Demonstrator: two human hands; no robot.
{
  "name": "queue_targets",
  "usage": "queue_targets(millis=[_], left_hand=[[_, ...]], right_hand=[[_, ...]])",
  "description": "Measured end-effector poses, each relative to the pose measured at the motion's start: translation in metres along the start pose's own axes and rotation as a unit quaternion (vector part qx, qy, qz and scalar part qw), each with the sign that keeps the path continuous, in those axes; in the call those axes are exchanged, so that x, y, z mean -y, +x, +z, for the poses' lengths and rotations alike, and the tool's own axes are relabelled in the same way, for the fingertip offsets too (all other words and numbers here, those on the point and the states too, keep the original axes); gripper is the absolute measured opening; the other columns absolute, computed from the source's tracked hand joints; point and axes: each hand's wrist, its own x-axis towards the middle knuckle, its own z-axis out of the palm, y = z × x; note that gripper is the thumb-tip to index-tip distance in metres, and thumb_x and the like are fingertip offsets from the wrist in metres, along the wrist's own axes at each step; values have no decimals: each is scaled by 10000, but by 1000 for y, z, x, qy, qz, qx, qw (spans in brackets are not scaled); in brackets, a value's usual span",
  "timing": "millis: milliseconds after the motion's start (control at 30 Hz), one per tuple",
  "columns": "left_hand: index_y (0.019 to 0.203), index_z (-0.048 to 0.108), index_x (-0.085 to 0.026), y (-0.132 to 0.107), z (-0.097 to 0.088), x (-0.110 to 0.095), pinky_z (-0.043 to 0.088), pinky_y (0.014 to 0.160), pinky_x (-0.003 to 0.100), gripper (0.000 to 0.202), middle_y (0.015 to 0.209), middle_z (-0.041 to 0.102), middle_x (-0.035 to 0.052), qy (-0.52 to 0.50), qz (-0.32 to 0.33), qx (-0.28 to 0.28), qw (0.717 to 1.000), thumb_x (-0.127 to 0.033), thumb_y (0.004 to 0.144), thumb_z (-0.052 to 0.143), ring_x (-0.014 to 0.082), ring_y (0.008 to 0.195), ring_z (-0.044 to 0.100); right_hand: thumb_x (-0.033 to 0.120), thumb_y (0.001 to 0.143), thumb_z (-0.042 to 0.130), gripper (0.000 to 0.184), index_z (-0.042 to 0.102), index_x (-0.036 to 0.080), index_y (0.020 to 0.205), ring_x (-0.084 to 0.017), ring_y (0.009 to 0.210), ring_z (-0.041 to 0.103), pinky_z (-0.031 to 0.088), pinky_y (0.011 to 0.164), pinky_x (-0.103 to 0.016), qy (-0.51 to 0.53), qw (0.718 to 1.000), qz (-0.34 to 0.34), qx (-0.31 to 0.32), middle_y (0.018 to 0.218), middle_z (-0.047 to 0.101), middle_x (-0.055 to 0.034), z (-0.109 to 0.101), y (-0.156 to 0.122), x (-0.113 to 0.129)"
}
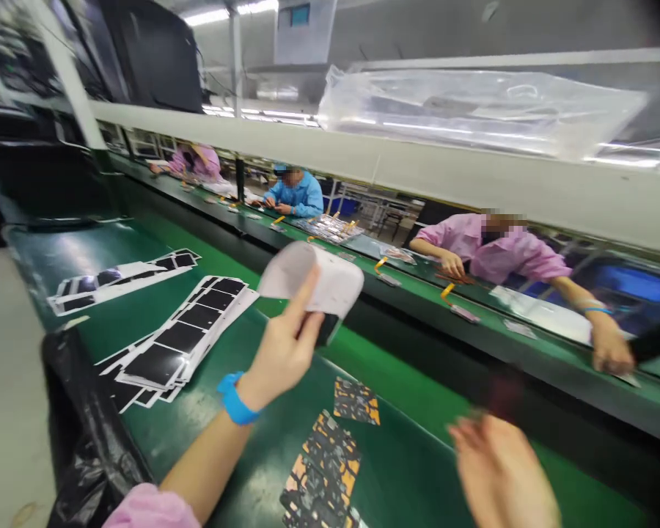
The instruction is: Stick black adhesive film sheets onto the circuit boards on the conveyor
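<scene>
White curled sheet (333, 282) sits pinched between fingers (302, 297) of the left hand (280, 356).

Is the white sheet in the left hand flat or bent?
Bent: the white sheet arches in a curve above the left hand, which pinches its lower edge.

Our left hand (283, 345), a blue wristband (236, 400) at the wrist, pinches a curled white sheet (313, 279) above the green counter (407, 469). Our right hand (500, 469) hovers low and blurred, its fingers loose and apart, holding nothing. Between our hands, orange-and-black circuit pieces (330, 455) lie flat on the counter. To the left lie fanned stacks of black-and-white cards (181, 334), with a black bag (82, 440) at the counter's edge. Across the line, a co-worker in pink (489, 246) leans over another counter.
</scene>
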Motion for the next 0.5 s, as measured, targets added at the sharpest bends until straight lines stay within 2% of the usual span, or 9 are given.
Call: queue_targets(millis=[33, 100, 167, 233, 300, 367, 500], left_hand=[[1536, 234, -288, 2, -8, 3, 378, 1136, 254, 634, 1538, 369, 3, 0, -1, -42, 999, -179, 967, 490, 167, 1345, 464], [1522, 256, -350, 5, -18, 7, 306, 1165, 204, 680, 1563, 306, -69, 34, 13, -103, 994, -173, 939, 558, 141, 1414, 354], [1511, 269, -387, 5, -23, 9, 266, 1168, 167, 704, 1556, 307, -115, 55, 21, -122, 991, -177, 922, 593, 115, 1427, 317], [1508, 272, -396, 4, -24, 9, 256, 1173, 182, 700, 1552, 310, -127, 61, 14, -116, 991, -206, 921, 601, 120, 1429, 312], [1512, 265, -386, 4, -24, 10, 275, 1183, 253, 704, 1558, 297, -119, 62, 8, -112, 992, -245, 916, 612, 164, 1438, 299], [1519, 245, -379, 5, -25, 11, 295, 1185, 312, 727, 1565, 274, -122, 56, 11, -111, 992, -261, 909, 624, 199, 1445, 289], [1515, 237, -386, 10, -31, 10, 292, 1194, 256, 751, 1556, 265, -178, 45, 36, -123, 991, -221, 902, 639, 163, 1444, 294]], right_hand=[[399, 946, 596, 263, 635, 157, 1043, -173, 848, 657, 564, 771, -374, 41, 998, 42, 34, 1008, 667, -47, 13, 3, -10], [482, 768, 771, 353, 623, 162, 780, -149, 658, 630, 570, 743, -385, 89, 985, 116, 92, 741, 643, 7, 43, 10, -33], [492, 591, 883, 442, 587, 172, 665, -147, 597, 606, 571, 731, -394, 110, 975, 157, 116, 623, 608, 25, 69, 20, -57], [484, 506, 918, 481, 566, 179, 628, -120, 553, 573, 566, 714, -359, 125, 969, 179, 117, 577, 585, 45, 82, 30, -75], [469, 498, 925, 480, 559, 182, 618, -99, 541, 551, 561, 723, -324, 134, 967, 188, 105, 562, 572, 60, 77, 34, -83], [443, 530, 922, 453, 559, 185, 615, -97, 559, 554, 558, 751, -307, 139, 968, 190, 85, 566, 568, 63, 58, 31, -83], [415, 567, 917, 408, 584, 188, 631, -121, 664, 611, 557, 846, -324, 140, 970, 195, 23, 647, 607, 41, 7, 2, -71]])
